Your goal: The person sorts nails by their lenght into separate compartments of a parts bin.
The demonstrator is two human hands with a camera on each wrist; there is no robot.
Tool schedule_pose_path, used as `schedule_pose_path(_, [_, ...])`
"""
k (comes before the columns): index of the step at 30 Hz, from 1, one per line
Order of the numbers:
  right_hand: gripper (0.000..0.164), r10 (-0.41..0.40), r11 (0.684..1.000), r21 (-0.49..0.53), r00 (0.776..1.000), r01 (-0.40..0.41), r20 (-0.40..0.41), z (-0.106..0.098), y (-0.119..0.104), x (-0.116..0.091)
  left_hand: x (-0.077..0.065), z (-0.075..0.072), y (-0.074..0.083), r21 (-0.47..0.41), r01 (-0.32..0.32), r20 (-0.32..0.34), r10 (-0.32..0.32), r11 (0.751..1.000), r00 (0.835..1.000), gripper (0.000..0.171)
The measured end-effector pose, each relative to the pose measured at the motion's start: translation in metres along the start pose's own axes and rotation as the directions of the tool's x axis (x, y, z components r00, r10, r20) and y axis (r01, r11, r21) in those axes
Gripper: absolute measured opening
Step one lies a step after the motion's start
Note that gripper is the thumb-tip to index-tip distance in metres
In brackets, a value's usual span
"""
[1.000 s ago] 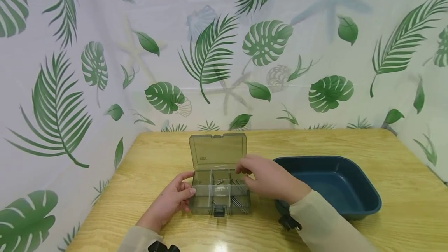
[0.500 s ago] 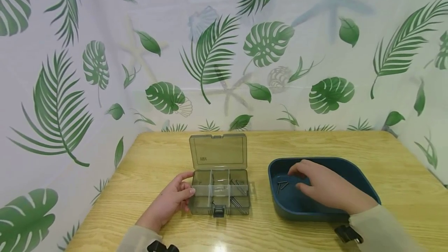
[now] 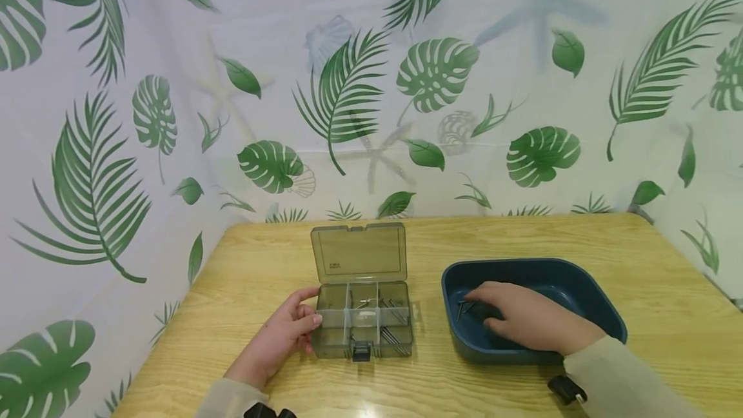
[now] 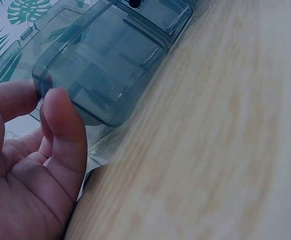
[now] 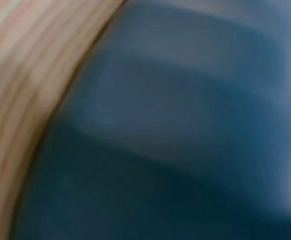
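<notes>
A smoky clear compartment box (image 3: 333, 338) stands on the table with its lid (image 3: 361, 253) raised. My left hand (image 3: 284, 334) grips its left edge; the left wrist view shows thumb and index finger at the corner of the box (image 4: 105, 75). Thin metal nail-like pieces (image 3: 393, 338) lie in several of its compartments. To the right, my right hand (image 3: 522, 316) reaches down into a dark blue basin (image 3: 604, 302), thumb and fingers apart. Small dark nail-like pieces (image 3: 461, 308) lie at its left end by the fingertips. The basin wall (image 5: 160, 110) fills the right wrist view, blurred.
The wood-grain table (image 3: 255, 250) carries both containers, with a strip of tabletop (image 3: 426, 334) between them. A leaf-printed cloth (image 3: 360, 115) hangs behind and along the sides.
My right hand has moved from over the right compartments of the box into the basin, then lower toward the nail-like pieces at its left end. My left hand keeps its place on the box.
</notes>
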State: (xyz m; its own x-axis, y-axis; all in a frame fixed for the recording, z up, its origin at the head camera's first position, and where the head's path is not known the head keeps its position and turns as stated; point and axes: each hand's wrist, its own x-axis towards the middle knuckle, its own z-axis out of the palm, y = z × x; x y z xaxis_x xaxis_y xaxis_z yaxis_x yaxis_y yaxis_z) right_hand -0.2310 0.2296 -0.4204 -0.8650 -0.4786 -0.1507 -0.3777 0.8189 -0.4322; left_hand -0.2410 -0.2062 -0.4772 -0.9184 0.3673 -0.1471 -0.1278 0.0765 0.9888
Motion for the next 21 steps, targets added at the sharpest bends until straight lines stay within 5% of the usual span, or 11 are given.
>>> schedule_pose_path(5, [0.04,0.018,1.0,-0.018,0.999,-0.018,0.028,0.006,0.003,0.007,0.001,0.0,-0.001,-0.002,-0.003,-0.002,0.003,1.0,1.0,0.064])
schedule_pose_path(21, [0.023,0.001,0.985,-0.174,0.998,-0.012,-0.065,0.012,0.004,0.005,0.002,-0.002,-0.004,-0.003,-0.015,0.013,0.015,1.0,1.0,0.066])
